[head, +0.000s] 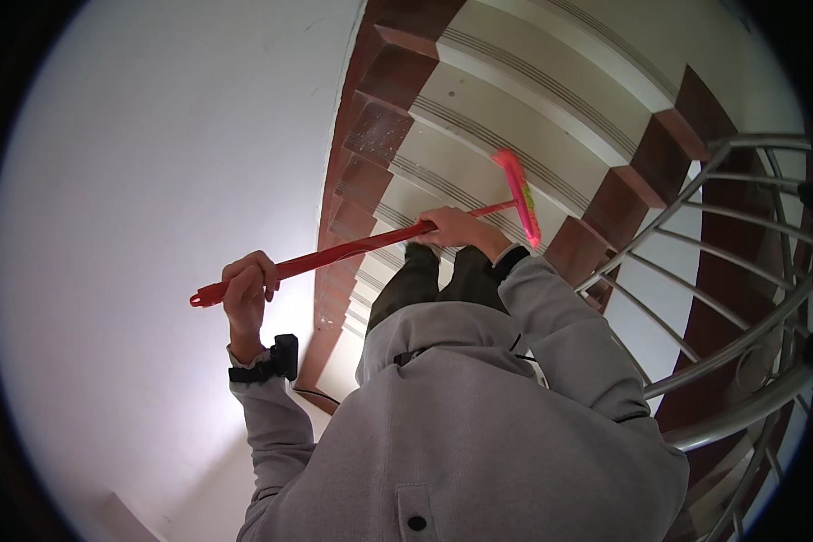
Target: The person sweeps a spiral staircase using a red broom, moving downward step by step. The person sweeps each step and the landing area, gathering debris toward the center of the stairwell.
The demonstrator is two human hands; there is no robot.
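Note:
A broom with a red handle slants across in front of me. My left hand grips it near the looped top end. Farther down the handle, my right hand is closed around it. The pink broom head, with pink and yellow-green bristles, is over the stair treads to the right of centre. Whether the bristles touch a step, I cannot tell. Pale stair steps with grooved nosings and dark red-brown side borders lie before me and under my feet.
A white wall runs along the left, with a red-brown skirting at its foot. On the right stands a metal stair railing with a curved handrail and bars. Small white specks lie on the left border of the steps.

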